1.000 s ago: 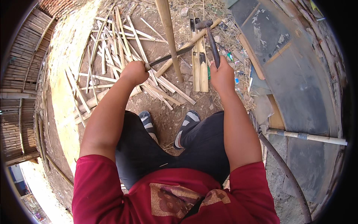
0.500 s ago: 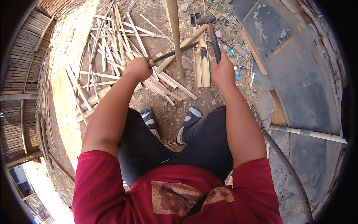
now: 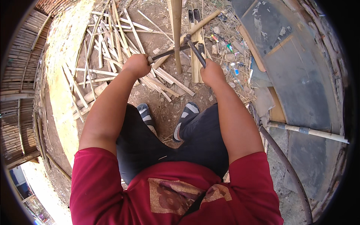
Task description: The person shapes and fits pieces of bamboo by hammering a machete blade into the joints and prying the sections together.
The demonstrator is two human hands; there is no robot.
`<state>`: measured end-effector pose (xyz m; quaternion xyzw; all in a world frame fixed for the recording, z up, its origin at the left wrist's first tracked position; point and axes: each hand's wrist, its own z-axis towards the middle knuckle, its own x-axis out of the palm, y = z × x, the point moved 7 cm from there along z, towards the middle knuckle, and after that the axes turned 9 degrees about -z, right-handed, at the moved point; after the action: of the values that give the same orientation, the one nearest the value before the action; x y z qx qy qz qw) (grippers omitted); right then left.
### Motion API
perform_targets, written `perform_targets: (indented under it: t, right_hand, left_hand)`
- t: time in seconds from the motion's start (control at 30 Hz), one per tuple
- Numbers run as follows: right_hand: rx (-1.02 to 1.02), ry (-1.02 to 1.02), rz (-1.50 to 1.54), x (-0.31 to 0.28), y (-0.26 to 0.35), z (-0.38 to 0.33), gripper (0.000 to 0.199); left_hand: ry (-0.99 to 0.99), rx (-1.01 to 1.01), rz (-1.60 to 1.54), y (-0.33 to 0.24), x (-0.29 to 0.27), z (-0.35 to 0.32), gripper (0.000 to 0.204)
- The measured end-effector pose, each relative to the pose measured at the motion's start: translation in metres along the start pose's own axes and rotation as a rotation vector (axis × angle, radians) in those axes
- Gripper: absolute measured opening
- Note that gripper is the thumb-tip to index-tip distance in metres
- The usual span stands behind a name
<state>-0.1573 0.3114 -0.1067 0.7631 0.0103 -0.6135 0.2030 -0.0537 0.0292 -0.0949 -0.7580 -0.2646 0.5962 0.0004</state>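
My left hand (image 3: pixel 137 65) is closed around the handle of a machete (image 3: pixel 164 54), whose dark blade points right. The blade crosses an upright bamboo pole (image 3: pixel 176 26), and its tip shows on the pole's far side. A split seems to run along the upper part of the pole. In my right hand (image 3: pixel 212 73) is a hammer (image 3: pixel 197 53), gripped by its dark handle. Its head lies over the blade near the tip, just right of the pole; whether the two touch I cannot tell.
Split bamboo strips (image 3: pixel 120 37) lie heaped at the left. Behind the upright pole are halved bamboo lengths (image 3: pixel 195 67) and a slanting bamboo pole (image 3: pixel 206 21). Litter (image 3: pixel 228 48) covers the ground farther right, beside dark sheets (image 3: pixel 300 82). A curved pipe (image 3: pixel 287 168) stands near my right side.
The hammer has come down and left, from right of the blade onto its tip end. My right hand moved left with it. The machete stays across the pole.
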Motion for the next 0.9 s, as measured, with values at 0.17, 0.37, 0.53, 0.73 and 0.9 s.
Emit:
perform_targets:
  t: [0.17, 0.37, 0.53, 0.73, 0.9]
  right_hand:
    - [0.038, -0.133, 0.312, -0.052, 0.017, -0.013, 0.023]
    - [-0.05, -0.169, 0.11, -0.005, -0.007, 0.007, 0.021]
    - [-0.016, -0.21, 0.312, -0.04, 0.007, -0.004, 0.022]
    - [0.028, -0.059, 0.095, -0.009, 0.005, 0.01, 0.02]
    - [0.01, -0.115, 0.235, -0.035, 0.007, 0.002, 0.023]
  left_hand:
    - [0.002, -0.011, -0.013, 0.009, 0.002, 0.004, 0.032]
    - [0.038, -0.066, -0.029, 0.004, 0.002, 0.003, 0.034]
    - [0.091, -0.116, -0.022, 0.005, 0.013, 0.005, 0.034]
    - [0.032, -0.113, -0.055, 0.018, 0.014, 0.013, 0.034]
    - [0.119, -0.119, -0.04, 0.007, 0.019, 0.01, 0.034]
